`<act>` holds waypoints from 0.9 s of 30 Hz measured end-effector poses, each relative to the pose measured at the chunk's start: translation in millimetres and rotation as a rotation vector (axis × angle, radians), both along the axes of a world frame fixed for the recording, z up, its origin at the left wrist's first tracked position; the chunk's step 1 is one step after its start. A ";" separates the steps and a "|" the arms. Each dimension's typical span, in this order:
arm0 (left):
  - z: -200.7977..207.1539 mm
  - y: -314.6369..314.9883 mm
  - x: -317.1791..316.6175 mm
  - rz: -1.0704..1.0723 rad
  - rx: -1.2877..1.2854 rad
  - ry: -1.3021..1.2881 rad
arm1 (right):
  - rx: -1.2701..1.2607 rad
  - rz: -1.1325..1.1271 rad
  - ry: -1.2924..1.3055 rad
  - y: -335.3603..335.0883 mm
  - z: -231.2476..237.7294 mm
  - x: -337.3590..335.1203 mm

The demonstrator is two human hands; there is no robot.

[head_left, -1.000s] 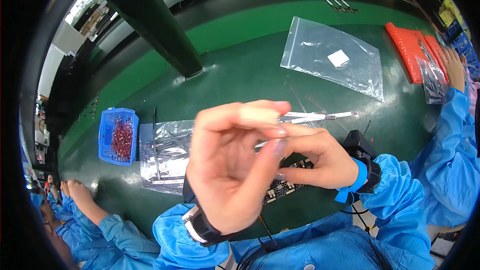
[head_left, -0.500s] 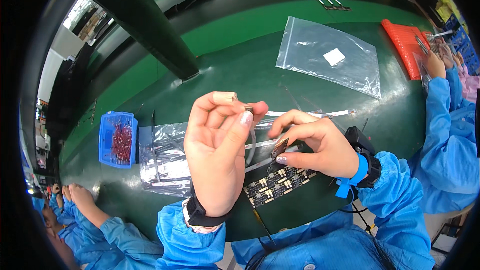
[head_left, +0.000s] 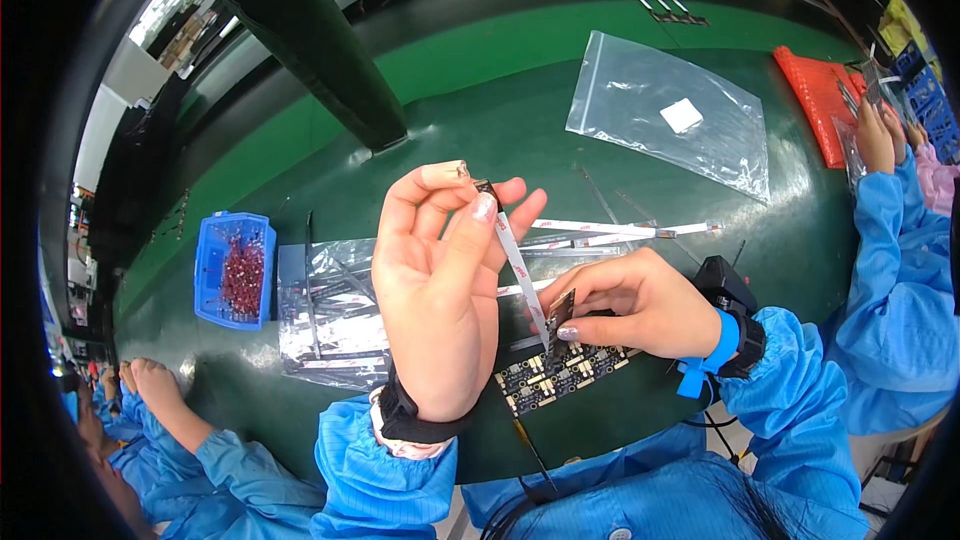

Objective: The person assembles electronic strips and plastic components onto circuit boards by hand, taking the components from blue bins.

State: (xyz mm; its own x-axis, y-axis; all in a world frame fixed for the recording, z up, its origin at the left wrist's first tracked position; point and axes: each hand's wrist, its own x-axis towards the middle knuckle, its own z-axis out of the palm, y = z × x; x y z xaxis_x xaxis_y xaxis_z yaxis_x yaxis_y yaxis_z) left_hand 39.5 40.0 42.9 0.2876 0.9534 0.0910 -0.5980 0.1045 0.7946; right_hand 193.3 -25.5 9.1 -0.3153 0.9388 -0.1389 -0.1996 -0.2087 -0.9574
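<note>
I have my left hand (head_left: 440, 290) raised above the dark green desk (head_left: 480, 110), its thumb and fingers pressed together on the top end of a thin white flat ribbon cable (head_left: 520, 265), so the strip hangs slanting down toward my right hand (head_left: 630, 305). Holding it up by the very end seems to keep the cable taut and clear of the clutter below. My right hand sits low near the desk's near edge, fingers pinching a small dark connector piece (head_left: 558, 312) at the cable's lower end; it is held just above a black panel of small circuit boards (head_left: 560, 375) that lies flat on the desk, probably so the end can be lined up with it. Whether the piece touches the panel I cannot tell.

More white ribbon cables (head_left: 630, 230) lie side by side on the desk beyond my right hand, within easy reach. To my left a shiny silver foil bag (head_left: 330, 310) lies flat, and past it, toward the left edge, stands a blue plastic bin of small red parts (head_left: 235, 270). A clear zip bag with a white square inside (head_left: 665, 115) rests farther back on the right. An orange tray (head_left: 820, 100) sits at the right edge, where another person's hand (head_left: 878, 135) works.
</note>
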 end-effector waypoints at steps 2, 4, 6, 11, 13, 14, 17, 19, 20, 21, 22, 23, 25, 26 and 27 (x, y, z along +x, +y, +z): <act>-1.9 0.8 1.2 -0.008 -0.013 -0.019 | -0.038 0.003 -0.023 -0.2 -0.1 1.0; 2.8 -2.2 0.1 -0.008 -0.022 -0.004 | -0.073 0.016 -0.040 -1.4 1.1 0.2; 3.5 -4.4 0.6 -0.018 -0.032 0.009 | -0.077 -0.075 0.068 -2.6 -0.6 1.8; -22.6 -14.9 -24.6 -0.230 0.084 0.329 | -0.056 -0.266 0.122 -0.8 8.9 14.1; -24.5 -20.9 -24.8 -0.441 0.000 0.434 | -0.079 -0.301 0.116 -0.8 10.2 15.1; -23.6 -23.8 -21.7 -0.481 -0.046 0.452 | -0.100 -0.331 0.106 -0.6 10.1 15.2; -24.1 -26.9 -18.3 -0.544 -0.110 0.480 | -0.084 -0.337 0.080 -0.3 8.4 16.2; -26.9 -27.7 -17.7 -0.544 -0.143 0.477 | -0.076 -0.345 0.059 -0.6 8.5 15.2; -28.5 -27.8 -17.7 -0.545 -0.144 0.477 | -0.096 -0.340 0.091 -1.3 9.8 13.7; -29.9 -28.5 -17.6 -0.547 -0.150 0.470 | -0.116 -0.333 0.123 -2.1 10.7 12.4; -30.7 -28.8 -17.7 -0.548 -0.155 0.463 | -0.118 -0.333 0.124 -2.4 11.0 11.4; -29.5 -29.0 -17.9 -0.547 -0.157 0.463 | -0.111 -0.327 0.127 -2.5 11.4 10.6; -27.1 -29.6 -17.8 -0.563 -0.192 0.492 | -0.108 -0.322 0.130 -2.8 9.2 9.5; -29.0 -29.4 -17.6 -0.563 -0.194 0.491 | -0.088 -0.321 0.129 -3.0 7.6 9.1; -31.9 -29.3 -18.4 -0.570 -0.176 0.491 | -0.067 -0.318 0.129 -2.8 6.1 8.1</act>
